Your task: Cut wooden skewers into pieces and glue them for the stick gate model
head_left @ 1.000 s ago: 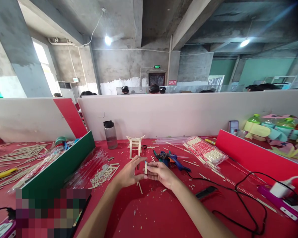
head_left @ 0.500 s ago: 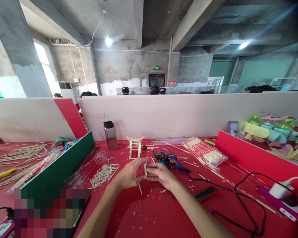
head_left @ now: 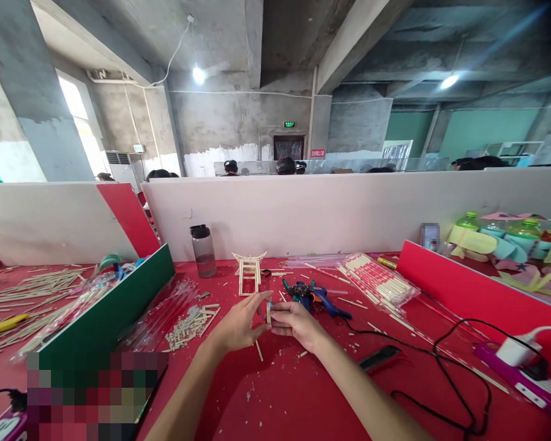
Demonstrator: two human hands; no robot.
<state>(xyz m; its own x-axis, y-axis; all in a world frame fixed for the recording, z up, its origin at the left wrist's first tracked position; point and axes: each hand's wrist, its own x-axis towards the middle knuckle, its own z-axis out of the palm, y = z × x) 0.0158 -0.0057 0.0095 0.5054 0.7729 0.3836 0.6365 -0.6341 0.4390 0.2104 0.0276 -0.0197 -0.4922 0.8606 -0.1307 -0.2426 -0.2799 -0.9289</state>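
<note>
My right hand (head_left: 299, 321) pinches a short pale wooden piece (head_left: 269, 314) upright between thumb and fingers; a small spot of blue shows at its top. Just left of it is my left hand (head_left: 239, 321), its thumb and fingers spread apart around the piece. Whether its fingertips touch the piece I cannot tell. Beyond the hands stands a small frame of wooden sticks (head_left: 248, 277), like a tiny chair. A loose stick (head_left: 259, 351) lies on the red table (head_left: 266, 398) below the hands.
Blue-handled tools (head_left: 313, 296) lie right of the frame, near a bag of wooden sticks (head_left: 379, 278). Cut stick pieces (head_left: 188, 327) are heaped at left. A water bottle (head_left: 203, 252) stands by the white partition (head_left: 275, 214). A black cable (head_left: 408, 349) crosses the right side.
The wooden piece has turned slightly in my right fingers. Both hands stay in nearly the same place, and the view has shifted a little.
</note>
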